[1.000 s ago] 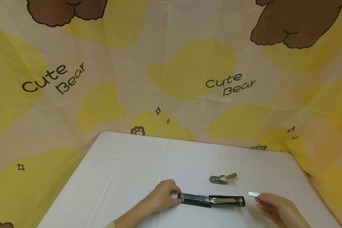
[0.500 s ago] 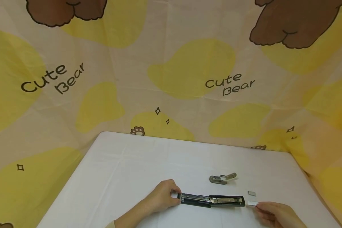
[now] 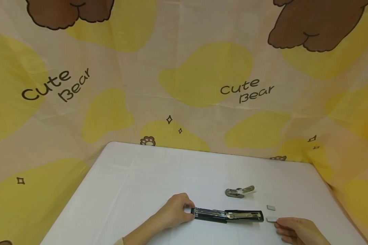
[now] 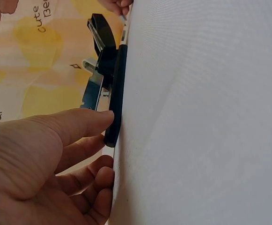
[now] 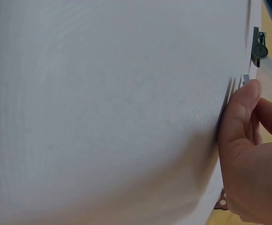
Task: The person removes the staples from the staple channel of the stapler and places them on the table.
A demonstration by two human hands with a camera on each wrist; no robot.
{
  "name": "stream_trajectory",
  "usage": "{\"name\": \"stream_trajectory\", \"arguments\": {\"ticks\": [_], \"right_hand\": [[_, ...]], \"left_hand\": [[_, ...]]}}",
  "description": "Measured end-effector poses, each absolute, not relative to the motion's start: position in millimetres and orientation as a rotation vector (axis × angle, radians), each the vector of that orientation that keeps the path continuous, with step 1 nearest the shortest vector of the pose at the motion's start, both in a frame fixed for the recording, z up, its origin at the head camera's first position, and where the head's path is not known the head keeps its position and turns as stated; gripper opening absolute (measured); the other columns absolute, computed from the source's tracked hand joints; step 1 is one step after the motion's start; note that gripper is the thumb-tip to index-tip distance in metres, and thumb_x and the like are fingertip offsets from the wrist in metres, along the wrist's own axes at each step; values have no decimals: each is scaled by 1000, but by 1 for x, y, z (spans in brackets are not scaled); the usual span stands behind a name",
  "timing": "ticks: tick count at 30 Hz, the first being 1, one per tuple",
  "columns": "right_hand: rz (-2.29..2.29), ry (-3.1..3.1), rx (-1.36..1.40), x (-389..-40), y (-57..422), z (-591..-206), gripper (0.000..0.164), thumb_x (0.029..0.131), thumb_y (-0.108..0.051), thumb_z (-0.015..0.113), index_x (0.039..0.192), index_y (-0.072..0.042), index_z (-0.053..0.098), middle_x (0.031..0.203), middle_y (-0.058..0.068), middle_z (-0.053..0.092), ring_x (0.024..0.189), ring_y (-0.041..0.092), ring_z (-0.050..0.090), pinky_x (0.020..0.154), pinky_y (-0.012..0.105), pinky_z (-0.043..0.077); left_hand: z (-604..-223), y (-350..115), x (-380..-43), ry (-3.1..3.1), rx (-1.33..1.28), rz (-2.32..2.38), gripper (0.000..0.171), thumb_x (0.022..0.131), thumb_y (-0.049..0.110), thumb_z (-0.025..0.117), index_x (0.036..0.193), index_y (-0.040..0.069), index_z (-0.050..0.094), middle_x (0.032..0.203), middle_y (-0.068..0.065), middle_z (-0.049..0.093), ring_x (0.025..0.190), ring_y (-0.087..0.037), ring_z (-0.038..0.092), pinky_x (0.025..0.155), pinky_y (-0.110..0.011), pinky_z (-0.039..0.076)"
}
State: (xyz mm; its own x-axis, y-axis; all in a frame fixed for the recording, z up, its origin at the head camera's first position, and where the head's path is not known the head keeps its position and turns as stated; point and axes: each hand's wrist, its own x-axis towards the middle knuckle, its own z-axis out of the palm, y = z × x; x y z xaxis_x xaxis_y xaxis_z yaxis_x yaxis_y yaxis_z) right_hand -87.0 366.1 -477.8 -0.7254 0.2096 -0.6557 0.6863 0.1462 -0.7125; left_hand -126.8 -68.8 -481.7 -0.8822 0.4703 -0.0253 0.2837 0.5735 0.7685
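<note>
A black stapler (image 3: pixel 244 215) lies folded open on the white table, its metal staple channel exposed. My left hand (image 3: pixel 175 210) pinches the stapler's left end between thumb and fingers; the left wrist view shows the thumb (image 4: pixel 96 123) against the base's tip. Just off the stapler's right end, my right hand (image 3: pixel 299 229) pinches a short strip of staples (image 3: pixel 270 219) at its right edge, low over the table. In the right wrist view the thumb hides most of that strip. Slightly farther back lies a second staple strip (image 3: pixel 271 207).
Behind the black stapler rests a small grey stapler (image 3: pixel 234 193), also opened out. The white table (image 3: pixel 159 170) ends at the back and sides against a yellow and beige patterned cloth (image 3: pixel 199 75).
My right hand has come toward me with its staple strip and lowered it beside the stapler's end. The second strip has come into view behind it. My left hand keeps its hold.
</note>
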Motion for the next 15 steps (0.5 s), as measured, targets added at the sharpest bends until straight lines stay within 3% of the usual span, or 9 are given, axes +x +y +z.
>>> {"name": "stream_trajectory", "arguments": {"ticks": [15], "right_hand": [[-1550,2027,880,-88,369,-479,27,106,-11,60,116,14,67,91,10,75,83,22,70,84,40,60]], "left_hand": [[-484,-68,-127,2585,618,1195,24,78,11,89,101,8,82,83,11,57,74,-5,47,67,-24,42]]}}
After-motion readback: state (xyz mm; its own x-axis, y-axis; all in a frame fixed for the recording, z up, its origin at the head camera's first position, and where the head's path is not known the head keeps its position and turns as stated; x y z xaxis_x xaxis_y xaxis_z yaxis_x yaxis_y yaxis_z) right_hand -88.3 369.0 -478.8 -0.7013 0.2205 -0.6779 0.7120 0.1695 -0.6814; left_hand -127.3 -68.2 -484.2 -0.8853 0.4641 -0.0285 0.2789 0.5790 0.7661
